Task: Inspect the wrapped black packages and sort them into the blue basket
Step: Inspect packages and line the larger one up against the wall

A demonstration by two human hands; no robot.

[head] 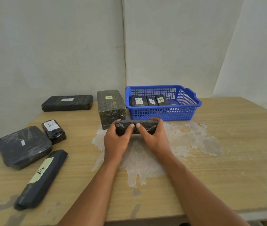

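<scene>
Both hands hold one small black package (143, 127) just above the worktop (227, 144). The left hand (116, 141) grips its left end and the right hand (155, 139) grips its right end, thumbs on top. The package lies sideways, long way running left to right. The blue basket (189, 111) sits just behind it and a bit to the right, with three packages inside. So the right hand is nearer the basket. I think the next move is a short lift forward and right.
</scene>
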